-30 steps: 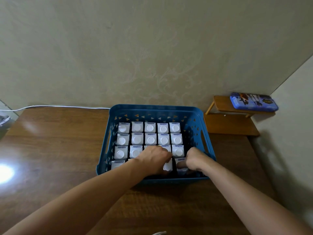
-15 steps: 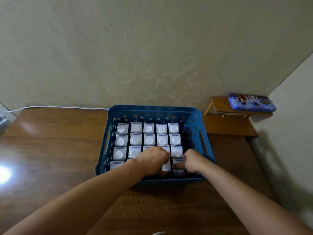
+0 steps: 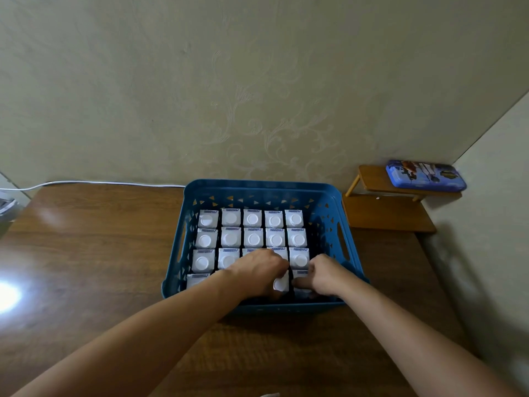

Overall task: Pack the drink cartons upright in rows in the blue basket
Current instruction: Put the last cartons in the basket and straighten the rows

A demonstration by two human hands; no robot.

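The blue basket (image 3: pixel 259 188) stands on the brown table against the wall. White drink cartons (image 3: pixel 253 238) with round caps stand upright in it in neat rows. Both my hands are down in the nearest row. My left hand (image 3: pixel 259 272) curls over a carton (image 3: pixel 280 283) whose white cap shows under my fingers. My right hand (image 3: pixel 322 275) grips the carton (image 3: pixel 300 275) at the row's right end. Another carton (image 3: pixel 196 279) stands at the left end of that row. My arms hide the cartons between.
A small wooden shelf (image 3: pixel 388 209) sits right of the basket with a blue pencil case (image 3: pixel 425 174) on top. A white cable (image 3: pixel 94 183) runs along the wall at the table's back edge. Bright light reflects off the table at the left (image 3: pixel 7 296).
Both hands have stayed in the front row of the basket, with only small shifts of the fingers on the cartons. The view has tilted slightly.
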